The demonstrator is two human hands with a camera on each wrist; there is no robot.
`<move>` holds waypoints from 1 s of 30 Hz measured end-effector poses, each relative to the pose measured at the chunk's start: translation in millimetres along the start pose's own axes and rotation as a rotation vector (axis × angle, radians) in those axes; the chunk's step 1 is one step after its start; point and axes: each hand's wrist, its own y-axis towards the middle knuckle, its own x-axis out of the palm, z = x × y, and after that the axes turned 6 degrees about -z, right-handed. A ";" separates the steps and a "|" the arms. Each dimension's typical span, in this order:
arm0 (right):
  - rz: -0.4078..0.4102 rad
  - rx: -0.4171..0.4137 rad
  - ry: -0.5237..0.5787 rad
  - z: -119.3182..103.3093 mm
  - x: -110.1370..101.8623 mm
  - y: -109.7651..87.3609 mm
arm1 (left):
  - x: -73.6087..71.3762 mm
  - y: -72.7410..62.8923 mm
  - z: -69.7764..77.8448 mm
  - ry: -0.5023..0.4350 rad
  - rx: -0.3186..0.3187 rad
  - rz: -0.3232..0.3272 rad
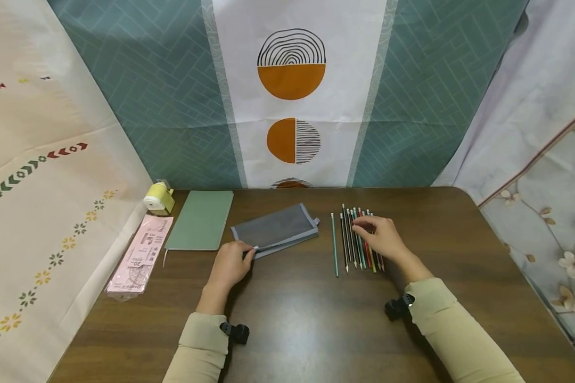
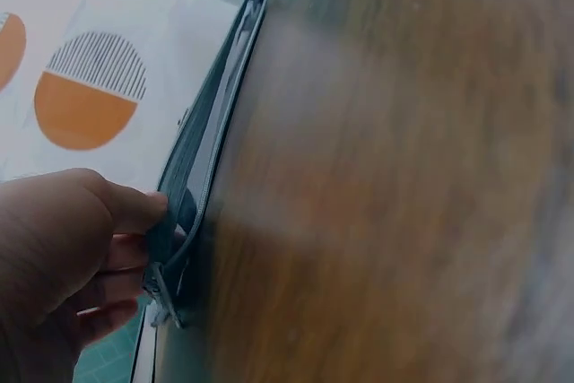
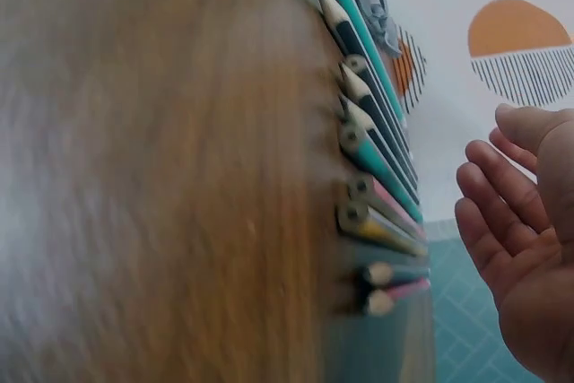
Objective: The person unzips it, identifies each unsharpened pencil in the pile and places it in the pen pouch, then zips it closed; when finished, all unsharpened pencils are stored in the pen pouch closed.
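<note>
A grey mesh zip pouch (image 1: 278,229) lies at the middle of the table, its near long edge parted. My left hand (image 1: 231,261) pinches the pouch's near left corner between thumb and fingers, and in the left wrist view the zipper pull (image 2: 163,298) hangs beside those fingers. To the right, several pencils (image 1: 352,239) lie side by side, a teal pencil (image 1: 335,244) a little apart at the left end. Over the right part of the row is my right hand (image 1: 383,236), its fingers loosely bent. The right wrist view shows this hand (image 3: 520,213) with nothing in its grasp.
Left of the pouch lies a green notebook (image 1: 201,221) with a ribbon marker. A pink packet (image 1: 141,255) sits at the table's left edge, below a yellow pencil sharpener (image 1: 158,199). Patterned cloth (image 1: 292,106) hangs behind the table (image 1: 292,319).
</note>
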 end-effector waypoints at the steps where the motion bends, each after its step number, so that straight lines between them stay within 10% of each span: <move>1: 0.010 0.009 0.000 1.9 -1.6 -1.4 | 0.5 -0.1 1.4 0.004 -0.005 -0.003; 19: 0.088 0.153 0.021 25.1 -19.2 -20.3 | 13.0 4.9 31.6 0.046 0.001 0.018; 30: 0.047 0.174 0.002 28.2 -17.7 -24.4 | 27.0 10.6 48.7 -0.067 -0.072 0.149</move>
